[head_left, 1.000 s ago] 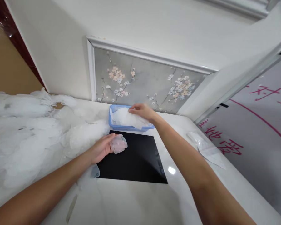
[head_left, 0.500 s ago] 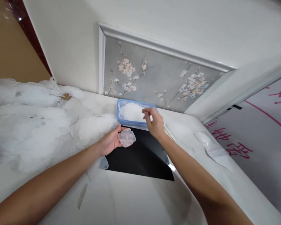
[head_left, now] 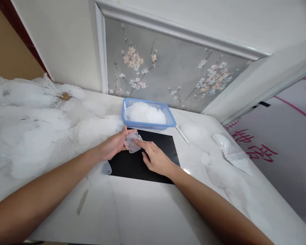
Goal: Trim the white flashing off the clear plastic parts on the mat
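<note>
Slippage seemed the main risk for the translucent piece (head_left: 131, 145), gripped by the left hand (head_left: 115, 144) above the black mat (head_left: 133, 166), if the right hand (head_left: 156, 157) — fingertip on it, thumb apart — pressed too hard off-centre.

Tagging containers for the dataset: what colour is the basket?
The basket is blue; best seen in the head view.

Blossom-patterned panel (head_left: 170, 68) in white frame (head_left: 181, 32); board (head_left: 290, 132) with red handwriting (head_left: 264, 151) at right; clear packet (head_left: 233, 157) near board.
</note>
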{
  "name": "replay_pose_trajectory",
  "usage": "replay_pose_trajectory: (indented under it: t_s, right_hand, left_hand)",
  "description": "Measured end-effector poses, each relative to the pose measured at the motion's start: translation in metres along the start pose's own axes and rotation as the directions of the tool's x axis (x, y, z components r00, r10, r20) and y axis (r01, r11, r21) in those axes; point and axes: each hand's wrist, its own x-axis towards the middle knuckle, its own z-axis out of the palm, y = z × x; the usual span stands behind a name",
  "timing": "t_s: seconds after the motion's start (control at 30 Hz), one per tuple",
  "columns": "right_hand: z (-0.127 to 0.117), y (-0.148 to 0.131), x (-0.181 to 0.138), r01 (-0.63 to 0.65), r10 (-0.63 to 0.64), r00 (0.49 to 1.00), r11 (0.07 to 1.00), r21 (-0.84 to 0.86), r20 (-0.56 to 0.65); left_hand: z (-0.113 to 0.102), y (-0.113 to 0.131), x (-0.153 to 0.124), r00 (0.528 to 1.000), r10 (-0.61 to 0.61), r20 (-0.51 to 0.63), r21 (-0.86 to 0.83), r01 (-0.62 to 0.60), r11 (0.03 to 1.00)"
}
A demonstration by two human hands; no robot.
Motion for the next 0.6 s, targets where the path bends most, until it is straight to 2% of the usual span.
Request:
replay_pose_trajectory:
  t_s: [0.07, 0.13, 0.17, 0.27, 0.33, 0.4, 0.43, 0.5, 0.6]
  right_hand:
    - [-0.001, 0.003, -0.001, -0.013, 0.013, 1.0, 1.0, 0.008, -0.007]
    - [-0.002, 0.009, -0.005, -0.044, 0.044, 0.999, 0.999, 0.007, -0.011]
    - [-0.003, 0.012, -0.006, -0.065, 0.065, 0.998, 0.998, 0.005, -0.005]
    - [-0.003, 0.02, -0.009, -0.135, 0.135, 0.991, 0.991, 0.009, 0.017]
    - [-0.003, 0.023, -0.008, -0.16, 0.16, 0.987, 0.987, 0.024, 0.025]
    - [-0.002, 0.024, -0.007, -0.165, 0.164, 0.986, 0.985, 0.047, 0.024]
    - [-0.002, 0.024, -0.007, -0.161, 0.16, 0.987, 0.985, 0.058, 0.022]
    - [-0.002, 0.022, -0.006, -0.16, 0.16, 0.987, 0.985, 0.063, 0.004]
    - [-0.004, 0.015, -0.003, -0.249, 0.256, 0.962, 0.966, 0.073, -0.095]
  left_hand:
    - [-0.009, 0.014, -0.008, 0.998, 0.049, -0.026, 0.325, -0.038, 0.945]
    - [-0.02, 0.031, -0.02, 0.996, 0.082, 0.035, 0.67, -0.084, 0.738]
    - [-0.025, 0.039, -0.026, 0.994, 0.031, 0.106, 0.782, -0.103, 0.615]
    - [-0.033, 0.05, -0.041, 0.96, -0.141, 0.243, 0.921, -0.183, 0.343]
    - [-0.034, 0.047, -0.043, 0.959, -0.158, 0.235, 0.958, -0.201, 0.204]
    - [-0.032, 0.038, -0.039, 0.971, -0.129, 0.204, 0.976, -0.191, 0.106]
    - [-0.032, 0.034, -0.037, 0.975, -0.118, 0.19, 0.98, -0.181, 0.083]
    - [-0.031, 0.029, -0.033, 0.977, -0.123, 0.172, 0.982, -0.16, 0.103]
    - [-0.024, 0.03, -0.029, 0.981, -0.125, 0.149, 0.963, -0.115, 0.244]
